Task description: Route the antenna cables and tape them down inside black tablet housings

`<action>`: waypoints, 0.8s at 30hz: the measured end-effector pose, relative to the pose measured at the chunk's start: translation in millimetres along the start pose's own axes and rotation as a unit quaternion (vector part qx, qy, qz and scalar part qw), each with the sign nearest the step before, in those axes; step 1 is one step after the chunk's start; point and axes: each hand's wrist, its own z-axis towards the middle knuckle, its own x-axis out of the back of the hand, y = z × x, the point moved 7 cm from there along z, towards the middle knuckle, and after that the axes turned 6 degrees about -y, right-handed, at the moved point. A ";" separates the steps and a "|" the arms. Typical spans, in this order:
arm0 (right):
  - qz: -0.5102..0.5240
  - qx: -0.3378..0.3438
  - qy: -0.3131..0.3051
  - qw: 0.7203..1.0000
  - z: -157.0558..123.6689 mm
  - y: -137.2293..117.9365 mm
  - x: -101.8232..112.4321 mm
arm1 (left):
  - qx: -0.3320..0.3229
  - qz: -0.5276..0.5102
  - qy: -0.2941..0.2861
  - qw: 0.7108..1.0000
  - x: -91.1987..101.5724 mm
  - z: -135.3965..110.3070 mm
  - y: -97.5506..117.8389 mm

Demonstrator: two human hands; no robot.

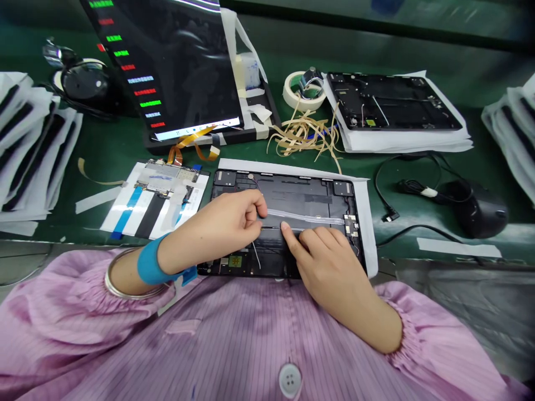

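An opened black tablet back cover (311,195) lies on a white sheet at the table's front edge. My left hand (228,223) rests on its left half, fingers pinched on a thin cable and the end of a clear tape strip (309,218) running across the cover. My right hand (326,262) lies on the lower middle, forefinger pressed on the cable beside the left fingertips, the other fingers curled. A blue wrist strap and a metal bangle sit on my left wrist.
A circuit board with blue and black strips (161,195) lies left of the cover. Behind stand a lit screen (175,67), a tape roll (303,89), peeled tape scraps (303,133), another open cover (393,103). A mouse (476,209) sits right, stacked parts (29,145) left.
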 end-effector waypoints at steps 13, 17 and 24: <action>0.035 0.013 -0.009 0.999 5.9 -2.8 -0.9 | -0.011 0.003 -0.004 1.000 -1.1 0.5 -1.0; 0.039 0.015 -0.020 0.999 8.6 -4.3 -1.4 | -0.013 0.010 -0.006 1.000 -0.8 1.4 -1.0; 0.024 0.016 -0.021 0.999 10.3 -6.3 -1.0 | -0.017 0.016 -0.004 1.000 -0.9 -0.1 -0.4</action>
